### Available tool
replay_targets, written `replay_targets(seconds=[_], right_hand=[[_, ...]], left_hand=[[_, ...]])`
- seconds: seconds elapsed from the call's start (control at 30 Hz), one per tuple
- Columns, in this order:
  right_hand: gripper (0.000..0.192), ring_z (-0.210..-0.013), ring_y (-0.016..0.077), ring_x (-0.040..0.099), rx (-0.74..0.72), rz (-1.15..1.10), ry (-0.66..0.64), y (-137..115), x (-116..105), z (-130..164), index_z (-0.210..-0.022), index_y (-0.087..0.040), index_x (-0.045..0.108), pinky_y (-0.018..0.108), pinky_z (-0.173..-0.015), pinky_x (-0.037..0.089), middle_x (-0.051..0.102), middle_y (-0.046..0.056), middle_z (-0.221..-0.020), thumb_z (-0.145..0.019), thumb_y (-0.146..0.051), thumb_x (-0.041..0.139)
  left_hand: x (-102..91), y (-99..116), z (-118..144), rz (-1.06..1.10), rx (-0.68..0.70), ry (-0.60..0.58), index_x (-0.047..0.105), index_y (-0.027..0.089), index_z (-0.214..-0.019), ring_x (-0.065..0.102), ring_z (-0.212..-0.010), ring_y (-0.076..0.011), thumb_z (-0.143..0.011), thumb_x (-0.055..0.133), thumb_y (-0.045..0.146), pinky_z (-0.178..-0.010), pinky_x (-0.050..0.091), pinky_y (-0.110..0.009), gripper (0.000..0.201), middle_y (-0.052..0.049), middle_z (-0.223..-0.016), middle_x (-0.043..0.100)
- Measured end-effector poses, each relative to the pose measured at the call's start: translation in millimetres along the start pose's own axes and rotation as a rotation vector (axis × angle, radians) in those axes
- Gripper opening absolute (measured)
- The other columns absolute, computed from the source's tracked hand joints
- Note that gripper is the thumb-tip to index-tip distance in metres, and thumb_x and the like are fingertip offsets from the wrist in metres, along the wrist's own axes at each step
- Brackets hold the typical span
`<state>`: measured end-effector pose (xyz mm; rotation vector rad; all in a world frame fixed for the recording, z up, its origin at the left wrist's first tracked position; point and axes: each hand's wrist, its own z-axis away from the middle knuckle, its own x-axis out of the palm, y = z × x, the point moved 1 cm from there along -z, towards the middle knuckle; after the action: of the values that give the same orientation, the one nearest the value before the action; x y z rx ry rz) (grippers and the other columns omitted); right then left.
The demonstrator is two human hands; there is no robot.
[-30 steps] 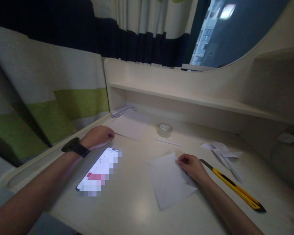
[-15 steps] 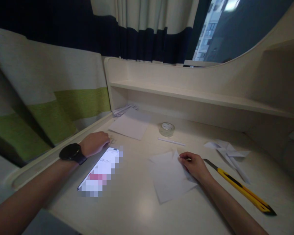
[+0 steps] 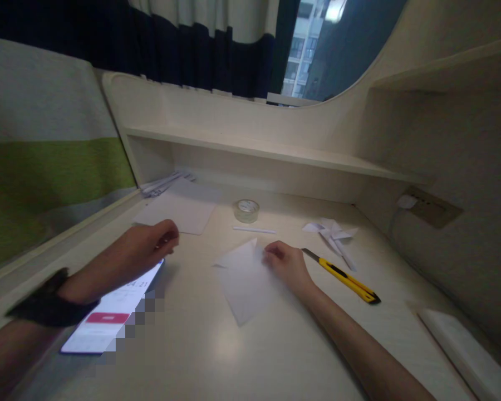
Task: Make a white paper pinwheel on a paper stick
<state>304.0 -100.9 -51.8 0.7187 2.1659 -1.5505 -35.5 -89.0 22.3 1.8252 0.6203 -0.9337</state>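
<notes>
I see the right hand (image 3: 288, 263) pinching the far right corner of the paper sheet (image 3: 246, 278), mid tabletop (image 3: 217, 356), near side flat. Left hand (image 3: 140, 250) hovers over the phone (image 3: 108, 317), fingers curled, holding nothing afaict. Risks: sheet could slip or crease crooked w/ only one hand on it; knife (image 3: 344, 277) lies just right of the wrist, blade end nearest the fingers, so a sideways move may nick them.

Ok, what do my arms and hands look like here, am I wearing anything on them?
Both forearms are bare, with no sleeves in view and no gloves. The left hand has a black watch with a dark band on its wrist, blurred in this picture. The right hand and its wrist carry nothing; no rings can be made out on either hand.
</notes>
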Motion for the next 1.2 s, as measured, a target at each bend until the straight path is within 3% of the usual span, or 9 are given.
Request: replay_targets(seconds=[0.1, 0.17, 0.33, 0.47, 0.57, 0.7, 0.8, 1.0, 1.2], right_hand=[[0.017, -0.083, 0.0180, 0.069, -0.197, 0.185, 0.063, -1, -1, 8, -0.089, -0.021, 0.069, 0.031, -0.079, 0.052, 0.074, 0.004, -0.089, -0.080, -0.017, 0.054], [0.022, -0.095, 0.0186, 0.067, -0.299, 0.234, 0.080, 1, 0, 13, -0.093, -0.022, 0.069, 0.034, -0.089, 0.050, 0.072, 0.006, -0.102, -0.081, -0.014, 0.052], [0.023, -0.100, 0.0177, 0.065, -0.445, 0.232, 0.105, 6, 2, 21, -0.093, -0.020, 0.069, 0.033, -0.091, 0.050, 0.070, 0.007, -0.107, -0.083, -0.013, 0.050], [0.022, -0.098, 0.0183, 0.066, -0.389, 0.211, 0.126, 4, 4, 26, -0.102, -0.020, 0.067, 0.032, -0.091, 0.051, 0.071, 0.007, -0.104, -0.087, -0.022, 0.051], [0.028, -0.093, 0.0182, 0.067, -0.327, 0.190, 0.101, 1, 6, 29, -0.111, -0.019, 0.062, 0.030, -0.086, 0.052, 0.070, 0.008, -0.105, -0.086, -0.028, 0.055], [0.032, -0.089, 0.0178, 0.067, -0.291, 0.205, 0.089, 1, 7, 31, -0.113, -0.019, 0.060, 0.029, -0.083, 0.052, 0.070, 0.007, -0.103, -0.084, -0.032, 0.059], [0.025, -0.092, 0.0179, 0.067, -0.320, 0.239, 0.099, 3, 8, 31, -0.109, -0.021, 0.063, 0.029, -0.086, 0.051, 0.071, 0.006, -0.104, -0.089, -0.030, 0.051], [0.023, -0.086, 0.0178, 0.068, -0.260, 0.222, 0.228, -1, 6, 30, -0.101, -0.022, 0.066, 0.028, -0.081, 0.051, 0.072, 0.005, -0.097, -0.092, -0.031, 0.046], [0.017, -0.074, 0.0165, 0.068, -0.125, 0.149, 0.315, -7, 5, 30, -0.095, -0.020, 0.062, 0.025, -0.069, 0.051, 0.071, 0.004, -0.084, -0.091, -0.030, 0.048]], left_hand=[[45.8, 55, -18, 0.275, -0.050, 0.010, 0.062, 0.019, -0.088, 0.061, -0.064, -0.0168, -0.080, 0.056, 0.038, -0.061, 0.042, -0.026, 0.022, -0.003, -0.073, 0.067], [79.6, 80, -30, 0.531, -0.178, -0.027, 0.064, 0.015, -0.079, 0.058, -0.057, -0.0152, -0.077, 0.059, 0.037, -0.054, 0.042, -0.025, 0.023, -0.004, -0.065, 0.065], [131.6, 101, -47, 1.037, -0.249, -0.131, 0.058, 0.013, -0.057, 0.049, -0.053, -0.0094, -0.067, 0.070, 0.037, -0.052, 0.039, -0.022, 0.029, 0.001, -0.055, 0.053], [138.4, 99, -45, 1.211, -0.292, -0.216, 0.064, 0.011, -0.072, 0.058, -0.070, -0.0128, -0.063, 0.076, 0.039, -0.066, 0.046, -0.025, 0.032, -0.004, -0.073, 0.062], [137.0, 98, -43, 1.177, -0.355, -0.242, 0.065, 0.012, -0.080, 0.060, -0.071, -0.0131, -0.066, 0.075, 0.040, -0.056, 0.042, -0.021, 0.033, -0.006, -0.082, 0.065], [135.9, 100, -40, 1.091, -0.393, -0.244, 0.065, 0.014, -0.080, 0.043, -0.050, -0.0067, -0.067, 0.073, 0.045, -0.040, 0.019, -0.018, 0.035, 0.001, -0.065, 0.056], [137.0, 105, -37, 1.117, -0.366, -0.299, 0.064, 0.013, -0.075, 0.033, -0.046, -0.0053, -0.065, 0.074, 0.043, -0.039, 0.014, -0.019, 0.033, 0.004, -0.057, 0.047], [141.3, 101, -32, 1.005, -0.398, -0.195, 0.065, 0.014, -0.085, 0.043, -0.052, -0.0072, -0.070, 0.070, 0.048, -0.043, 0.024, -0.018, 0.037, 0.001, -0.069, 0.057], [146.4, 101, -26, 1.016, -0.366, -0.332, 0.068, 0.012, -0.095, 0.057, -0.062, -0.0112, -0.077, 0.064, 0.049, -0.044, 0.027, -0.019, 0.042, -0.013, -0.100, 0.069]])
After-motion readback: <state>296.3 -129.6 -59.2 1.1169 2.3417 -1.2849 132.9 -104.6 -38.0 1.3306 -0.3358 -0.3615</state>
